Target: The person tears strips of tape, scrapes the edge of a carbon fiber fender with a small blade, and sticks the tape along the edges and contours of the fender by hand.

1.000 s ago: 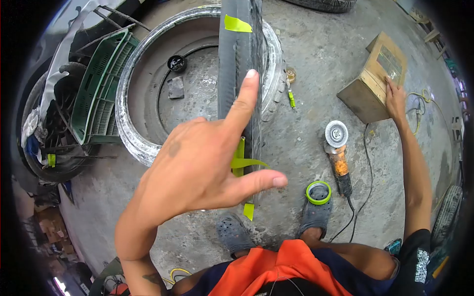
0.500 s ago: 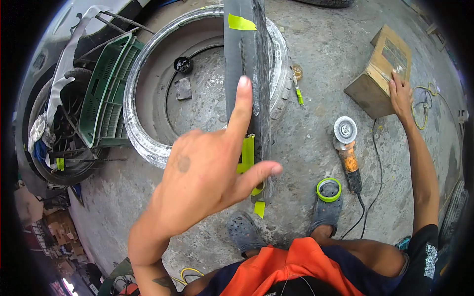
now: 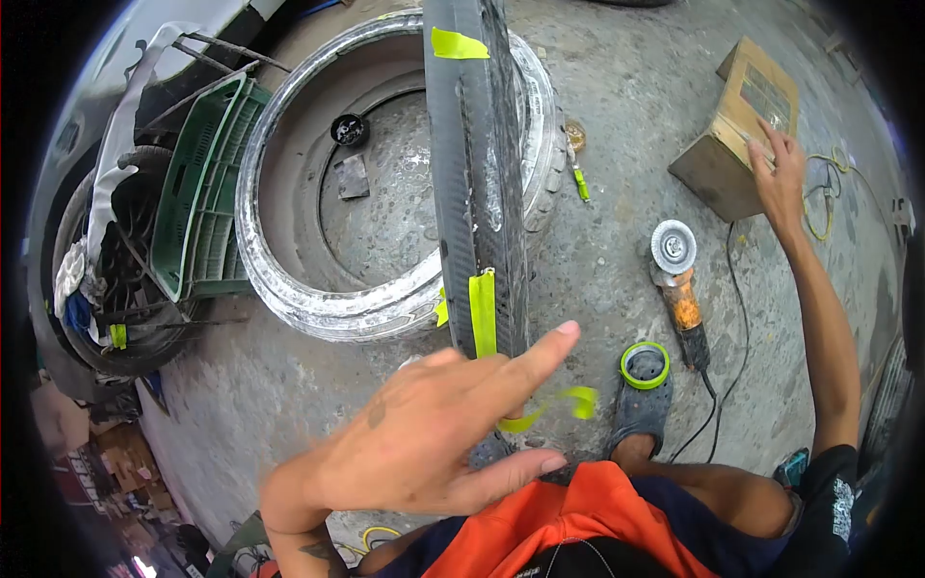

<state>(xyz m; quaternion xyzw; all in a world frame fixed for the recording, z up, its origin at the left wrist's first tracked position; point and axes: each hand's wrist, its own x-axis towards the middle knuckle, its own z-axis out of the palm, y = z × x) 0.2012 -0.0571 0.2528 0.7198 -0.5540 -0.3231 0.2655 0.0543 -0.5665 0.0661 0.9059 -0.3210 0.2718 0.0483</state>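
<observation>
A long dark carbon-textured part (image 3: 480,193) stands upright in view, with a green tape piece (image 3: 459,44) near its top and a green tape strip (image 3: 483,313) lower down. My left hand (image 3: 434,433) is over its lower end, index finger and thumb stretched out; the other fingers are partly hidden. A loose curl of green tape (image 3: 581,401) hangs by that hand. At the right, my right hand (image 3: 779,178) has its fingertips on top of a cardboard box (image 3: 718,169), fingers apart. A green tape roll (image 3: 645,365) rests on the right shoe.
A whitened tire (image 3: 332,313) lies behind the part, with a black cup (image 3: 349,129) inside its ring. An angle grinder (image 3: 682,299) with its cable is on the floor at right. A green crate (image 3: 207,193) leans at left. A green-handled brush (image 3: 581,183) lies near the tire.
My left hand has moved down the part toward my body, uncovering the tape strip, and its index finger now points right. My right hand's fingers have shifted slightly on the box.
</observation>
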